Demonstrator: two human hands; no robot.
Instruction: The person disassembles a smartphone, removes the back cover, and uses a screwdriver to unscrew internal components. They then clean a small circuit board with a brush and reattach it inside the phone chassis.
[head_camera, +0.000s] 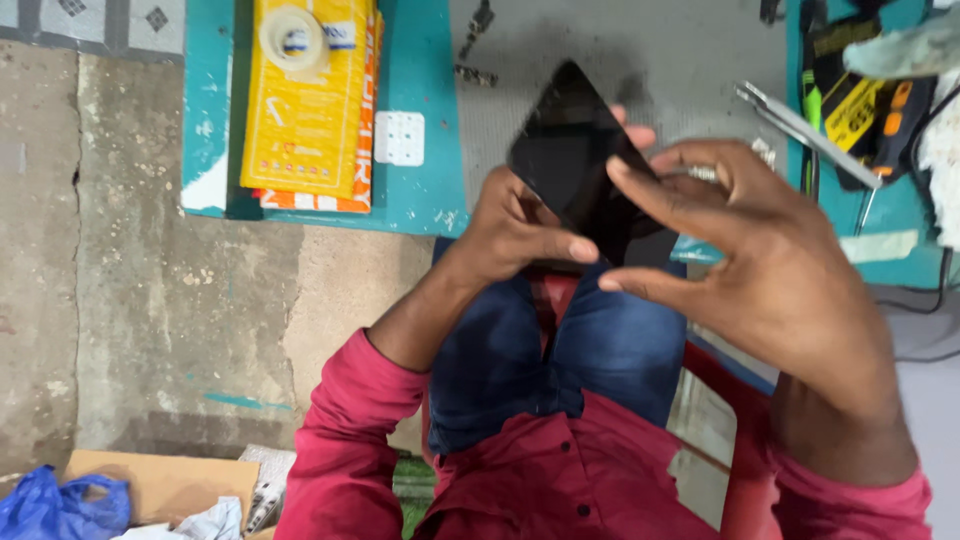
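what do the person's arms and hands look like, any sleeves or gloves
Both hands are bare: no gloves, rings or watch show on the left hand or the right hand. Each arm wears a dark red long shirt sleeve, pushed up the forearm, wrists uncovered.

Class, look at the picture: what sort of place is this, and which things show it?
Probably a small repair workbench. Tweezers and a screwdriver lie on the teal table, and both hands hold a black glass panel.

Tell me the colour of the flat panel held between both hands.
Glossy black, seen in the head view: the flat panel sits between the left hand and right hand.
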